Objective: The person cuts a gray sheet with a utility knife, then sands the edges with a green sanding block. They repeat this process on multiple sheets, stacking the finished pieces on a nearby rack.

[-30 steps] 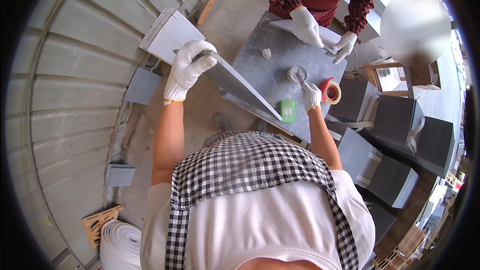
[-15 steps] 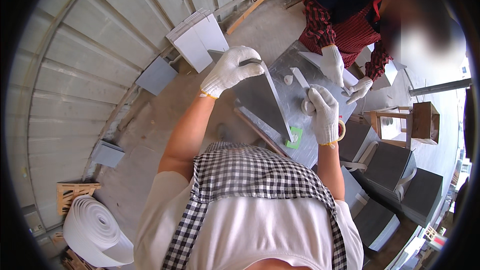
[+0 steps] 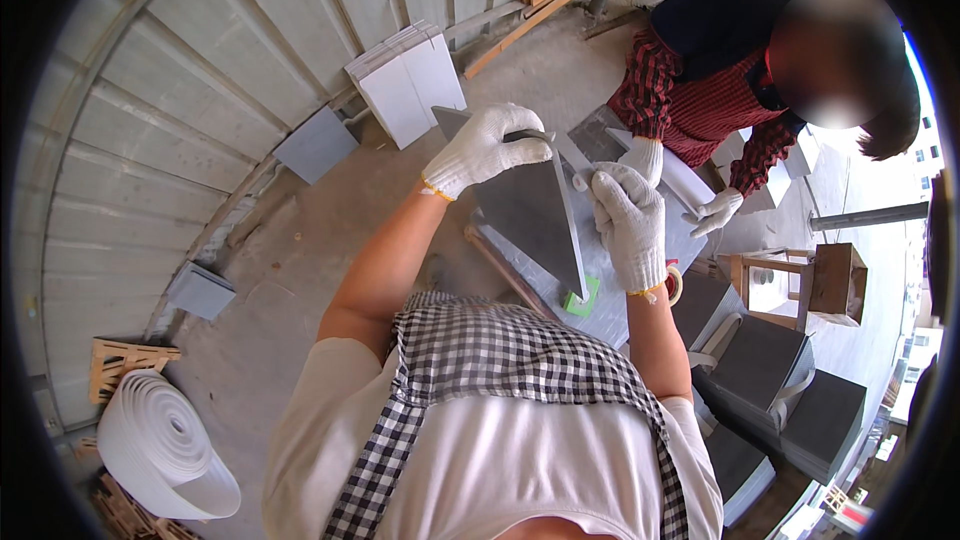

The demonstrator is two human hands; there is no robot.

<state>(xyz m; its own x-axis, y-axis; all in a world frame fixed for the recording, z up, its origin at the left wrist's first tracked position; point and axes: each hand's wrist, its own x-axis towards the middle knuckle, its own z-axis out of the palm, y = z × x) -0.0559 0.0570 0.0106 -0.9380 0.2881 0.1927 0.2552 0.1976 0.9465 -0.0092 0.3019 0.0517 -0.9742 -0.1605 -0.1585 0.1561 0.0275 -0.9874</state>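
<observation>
A dark grey flat panel (image 3: 525, 215) is tilted up on edge above the metal-topped table. My gloved left hand (image 3: 490, 148) is shut on its upper edge, thumb on one face and fingers on the other. My gloved right hand (image 3: 630, 225) is closed round a pale flat strip (image 3: 572, 155), which reaches close to the panel's light edge; whether they touch I cannot tell. A small white round piece (image 3: 580, 182) shows beside my right fingers. The panel's low corner meets a green block (image 3: 583, 297) on the table.
Across the table a co-worker (image 3: 700, 105) in gloves handles a pale panel (image 3: 680, 180). A tape roll (image 3: 674, 286) lies by my right wrist. Dark strapped stacks (image 3: 760, 360) stand at right, white panels (image 3: 405, 85) lean on the wall, and a white foam roll (image 3: 165, 440) sits lower left.
My right hand and the strip have moved left, nearer the panel's edge. The left hand with the panel appears slightly shifted right, and the whole view has turned a little.
</observation>
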